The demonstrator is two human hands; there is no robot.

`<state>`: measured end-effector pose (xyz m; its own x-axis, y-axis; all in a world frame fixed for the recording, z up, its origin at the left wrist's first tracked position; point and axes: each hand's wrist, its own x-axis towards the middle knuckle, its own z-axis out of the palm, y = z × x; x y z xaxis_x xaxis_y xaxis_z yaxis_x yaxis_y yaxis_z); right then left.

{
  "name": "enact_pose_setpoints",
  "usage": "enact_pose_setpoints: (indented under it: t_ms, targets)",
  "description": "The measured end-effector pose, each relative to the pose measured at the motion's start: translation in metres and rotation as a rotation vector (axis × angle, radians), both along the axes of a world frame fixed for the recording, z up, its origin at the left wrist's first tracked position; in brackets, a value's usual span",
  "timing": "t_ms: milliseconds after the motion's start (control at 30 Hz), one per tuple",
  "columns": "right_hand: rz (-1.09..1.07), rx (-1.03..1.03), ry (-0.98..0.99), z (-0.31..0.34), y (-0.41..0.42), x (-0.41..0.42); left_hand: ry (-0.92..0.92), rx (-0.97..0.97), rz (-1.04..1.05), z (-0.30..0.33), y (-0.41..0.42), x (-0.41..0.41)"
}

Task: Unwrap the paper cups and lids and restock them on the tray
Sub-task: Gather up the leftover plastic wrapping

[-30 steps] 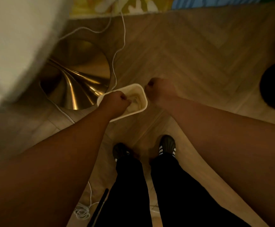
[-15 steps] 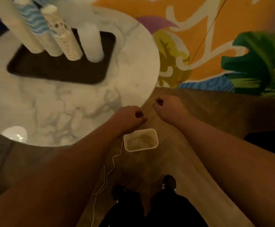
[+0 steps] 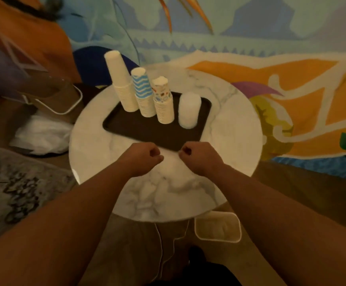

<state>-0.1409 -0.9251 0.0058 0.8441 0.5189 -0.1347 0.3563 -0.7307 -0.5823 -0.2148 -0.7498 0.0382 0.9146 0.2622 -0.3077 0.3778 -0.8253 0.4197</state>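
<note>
A dark tray [image 3: 139, 129] lies on the round marble table [image 3: 229, 124]. On its far side stand three upside-down cup stacks: plain cream [image 3: 121, 87], blue zigzag [image 3: 144, 93] and colour-spotted [image 3: 164, 102]. A white stack of lids [image 3: 189, 112] stands to their right. My left hand [image 3: 143, 159] and my right hand [image 3: 199, 157] hover over the table just in front of the tray. Both have curled fingers and hold nothing that I can see.
A cream bin [image 3: 217, 227] sits on the wooden floor under the table's near right edge. A white cable [image 3: 159, 244] runs across the floor. A paper bag [image 3: 58, 96] and crumpled white plastic [image 3: 42, 135] lie left of the table. A patterned rug [image 3: 13, 182] is further left.
The view swung up from the bin on the floor to the table top. Both hands rose from above the bin to above the table in front of the tray.
</note>
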Motion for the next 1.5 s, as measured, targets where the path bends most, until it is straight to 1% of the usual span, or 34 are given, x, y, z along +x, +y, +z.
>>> enact_pose_setpoints:
  t_ms: [133, 300, 400, 500, 600, 700, 800, 933, 1033, 1067, 1100, 1233, 1267, 1367, 1500]
  targets:
    - [0.136, 0.050, 0.043, 0.012, 0.084, 0.002, 0.000, 0.040, 0.140, 0.010, 0.074, -0.025]
    - [0.260, 0.037, 0.085, 0.017, 0.177, -0.004, 0.039, 0.069, 0.332, 0.007, 0.173, -0.051]
    - [0.299, 0.047, 0.106, 0.007, 0.236, -0.006, 0.046, 0.041, 0.400, -0.008, 0.233, -0.057]
    - [0.340, 0.031, 0.141, -0.008, 0.304, -0.010, 0.077, 0.089, 0.402, -0.035, 0.298, -0.058]
    - [0.309, 0.000, 0.165, -0.031, 0.376, -0.010, 0.068, 0.112, 0.415, -0.069, 0.371, -0.053]
    - [0.289, -0.042, 0.237, -0.056, 0.440, -0.011, 0.121, 0.109, 0.352, -0.109, 0.439, -0.049]
    - [0.230, -0.049, 0.290, -0.071, 0.482, -0.006, 0.163, 0.122, 0.207, -0.147, 0.487, -0.038]
    - [0.139, -0.058, 0.314, -0.078, 0.509, -0.001, 0.160, 0.128, 0.085, -0.177, 0.511, -0.021]
    - [0.112, -0.062, 0.331, -0.082, 0.519, 0.003, 0.229, 0.165, 0.000, -0.188, 0.514, -0.010]
    - [0.105, -0.058, 0.334, -0.082, 0.523, 0.004, 0.222, 0.192, -0.016, -0.191, 0.514, -0.007]
    - [0.101, -0.055, 0.336, -0.082, 0.525, 0.004, 0.172, 0.207, -0.014, -0.191, 0.515, -0.006]
    - [0.113, -0.056, 0.345, -0.078, 0.534, 0.004, -0.217, 0.165, 0.152, -0.183, 0.530, -0.006]
    - [0.110, -0.049, 0.350, -0.078, 0.536, 0.004, -0.273, 0.172, 0.180, -0.180, 0.536, -0.008]
    - [0.116, -0.032, 0.355, -0.075, 0.541, 0.003, -0.354, 0.185, 0.220, -0.165, 0.548, -0.012]
    - [0.109, 0.036, 0.391, -0.065, 0.550, -0.003, -0.512, 0.241, 0.224, -0.138, 0.551, -0.020]
